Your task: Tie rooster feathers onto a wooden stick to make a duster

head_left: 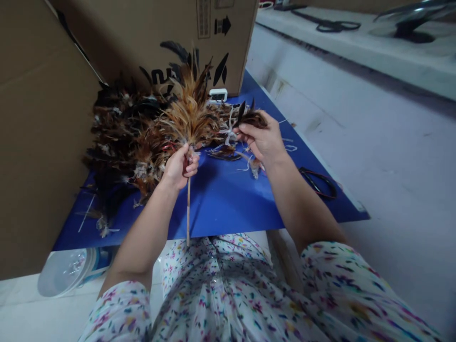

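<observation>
My left hand (181, 166) is closed round a thin wooden stick (188, 209), just under a spray of golden-brown feathers (188, 111) fixed at its top. The stick stands nearly upright, its lower end past the table's front edge. To the right, my right hand (261, 137) pinches a small bunch of dark brown feathers (251, 117) bound with whitish string (229, 130). Behind and left of my left hand lies a large heap of brown and black feather bunches (121, 128). Loose feathers (224, 152) lie on the blue tabletop (231, 204) between my hands.
A large cardboard box (142, 28) stands behind the heap, with another cardboard panel (39, 142) at left. A small white digital display (218, 95) sits by the box. Black-handled scissors (337, 25) lie on the ledge at right. A plastic bucket (67, 270) stands below the table.
</observation>
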Motion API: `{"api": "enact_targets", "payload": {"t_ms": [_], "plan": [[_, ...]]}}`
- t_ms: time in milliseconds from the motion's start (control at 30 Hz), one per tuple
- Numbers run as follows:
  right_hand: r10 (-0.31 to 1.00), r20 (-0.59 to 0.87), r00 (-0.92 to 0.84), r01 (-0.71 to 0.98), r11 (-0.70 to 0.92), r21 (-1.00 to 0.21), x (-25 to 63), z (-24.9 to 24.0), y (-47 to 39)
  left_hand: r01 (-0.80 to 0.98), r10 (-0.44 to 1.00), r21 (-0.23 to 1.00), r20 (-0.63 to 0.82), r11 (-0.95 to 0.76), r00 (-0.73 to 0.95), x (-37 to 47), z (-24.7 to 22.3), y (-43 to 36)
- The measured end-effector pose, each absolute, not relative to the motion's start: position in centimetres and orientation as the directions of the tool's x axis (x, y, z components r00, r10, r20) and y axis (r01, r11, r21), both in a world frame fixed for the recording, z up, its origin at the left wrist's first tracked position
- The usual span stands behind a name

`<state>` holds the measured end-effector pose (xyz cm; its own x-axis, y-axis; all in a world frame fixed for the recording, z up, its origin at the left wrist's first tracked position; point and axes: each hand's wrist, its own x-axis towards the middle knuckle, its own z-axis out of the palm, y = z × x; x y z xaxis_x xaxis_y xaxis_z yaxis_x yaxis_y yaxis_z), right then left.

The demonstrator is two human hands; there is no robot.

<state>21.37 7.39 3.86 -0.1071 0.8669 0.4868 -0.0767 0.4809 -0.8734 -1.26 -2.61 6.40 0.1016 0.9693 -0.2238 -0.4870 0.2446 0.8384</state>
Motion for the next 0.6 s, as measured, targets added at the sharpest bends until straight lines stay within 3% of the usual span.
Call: {"api": "enact_targets", "payload": {"t_ms": [167, 400, 600], "plan": [[0.88, 0.462, -0.113, -0.103, 0.452, -0.886, 21.6, 5.4, 6.1, -0.496, 0.964, 0.827, -0.236, 0.264, 0.12, -1.2, 6.4, -2.6], [0.91, 0.37, -0.186, -0.291, 0.309, -0.905, 21.2, 7.6, 4.2, -0.506, 0.965, 0.824, -0.248, 0.254, 0.081, -1.1, 6.6, -2.9], [0.938, 0.265, -0.224, -0.231, 0.213, -0.949, 20.4, 7.1, 3.6, -0.482, 0.987, 0.861, -0.143, 0.16, 0.074, -1.0, 6.1, -3.1]]}}
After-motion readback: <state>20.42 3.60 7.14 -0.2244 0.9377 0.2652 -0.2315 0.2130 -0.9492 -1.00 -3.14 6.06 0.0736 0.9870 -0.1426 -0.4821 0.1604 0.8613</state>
